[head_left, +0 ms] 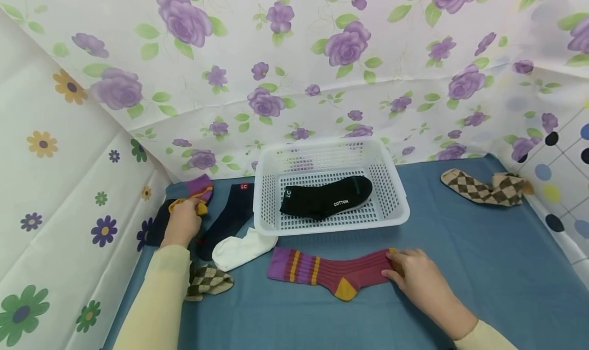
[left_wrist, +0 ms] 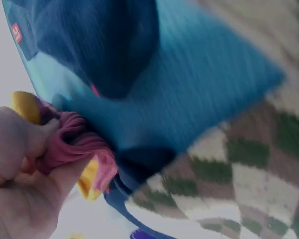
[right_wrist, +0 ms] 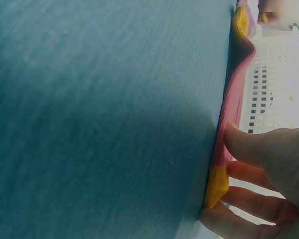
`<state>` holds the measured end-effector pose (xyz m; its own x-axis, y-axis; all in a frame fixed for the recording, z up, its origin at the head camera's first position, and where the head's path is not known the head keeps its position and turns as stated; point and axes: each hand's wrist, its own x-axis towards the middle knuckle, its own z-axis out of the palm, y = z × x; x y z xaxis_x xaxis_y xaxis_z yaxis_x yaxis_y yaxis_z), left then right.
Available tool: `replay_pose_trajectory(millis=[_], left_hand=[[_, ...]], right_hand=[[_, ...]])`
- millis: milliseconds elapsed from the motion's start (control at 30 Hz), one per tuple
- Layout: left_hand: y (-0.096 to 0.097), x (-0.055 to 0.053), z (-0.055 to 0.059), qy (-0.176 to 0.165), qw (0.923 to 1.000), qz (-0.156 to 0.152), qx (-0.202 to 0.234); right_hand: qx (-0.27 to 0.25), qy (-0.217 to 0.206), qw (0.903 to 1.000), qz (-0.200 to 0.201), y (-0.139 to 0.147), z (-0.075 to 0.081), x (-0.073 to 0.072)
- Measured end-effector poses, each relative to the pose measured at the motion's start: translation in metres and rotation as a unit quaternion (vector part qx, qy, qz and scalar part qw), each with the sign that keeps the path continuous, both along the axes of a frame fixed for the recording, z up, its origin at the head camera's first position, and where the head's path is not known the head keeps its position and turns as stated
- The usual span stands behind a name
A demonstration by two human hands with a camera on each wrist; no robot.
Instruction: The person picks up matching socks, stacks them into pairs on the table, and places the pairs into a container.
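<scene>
At lower centre lies a maroon ribbed sock with a purple-and-yellow cuff (head_left: 368, 269), its toe pinched by the right hand (head_left: 423, 276). Well apart, at left, the left hand (head_left: 183, 222) clutches a crumpled maroon-and-yellow sock (left_wrist: 72, 142). To its right, a navy sock (head_left: 230, 219) has a red label (head_left: 244, 186) reading "LC". Little seems done: mid-frame, the white plastic basket (head_left: 340, 228) holds a black sock, perhaps a pair (head_left: 317, 199), marked "LC" and "COTTON"; the rest lie outside.

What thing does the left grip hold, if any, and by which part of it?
The left grip pinches a maroon-and-yellow sock by its bunched maroon fabric; exactly which section cannot be told.
</scene>
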<state>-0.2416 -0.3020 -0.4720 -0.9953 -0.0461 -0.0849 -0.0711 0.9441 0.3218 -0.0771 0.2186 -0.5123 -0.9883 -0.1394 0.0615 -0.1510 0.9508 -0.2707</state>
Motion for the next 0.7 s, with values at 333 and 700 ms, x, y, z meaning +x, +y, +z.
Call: replay_pose_trajectory(millis=[333,700], left_hand=[[0.001,0.013,0.034,0.161,0.9717,0.125,0.120],[0.055,0.031,0.090,0.289,0.9129,0.133,0.255]], right_hand=[[0.000,0.002,1.0000,0.006,0.000,0.001,-0.002],[0.000,0.001,1.0000,0.001,-0.002,0.001,-0.002]])
